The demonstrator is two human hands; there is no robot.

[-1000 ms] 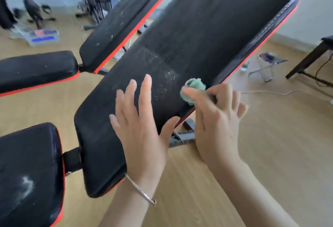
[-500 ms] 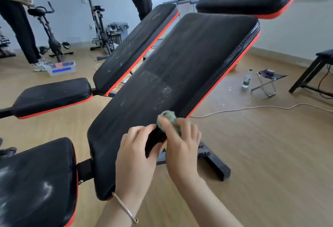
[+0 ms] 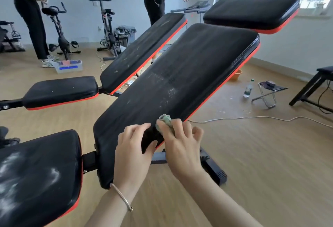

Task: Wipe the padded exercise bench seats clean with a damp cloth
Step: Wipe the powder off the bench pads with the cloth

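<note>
at lower left, a black padded seat with orange-red trim carries white dusty smears. behind it stands a second black-and-orange bench, its tilted pad flecked with pale marks. a black exercise bike and two people are by the far wall.

my left hand, with a thin silver bangle on its wrist, rests on the lower end of the long black inclined back pad. its fingers are loosely bent and slightly apart, their tips touching the vinyl, and the thumb lies at the pad's orange right edge. pale scuffs show on the middle of the pad above.

just to the right, my right hand has its fingers clamped on a small crumpled pale green cloth, pinching it and pressing it against the pad. the cloth sits on the pad's lower right part, near that edge and just beside my left fingertips.

a white cable runs across the wooden floor at right. farther back stand a clear plastic water bottle and a small folding metal stool.
</note>
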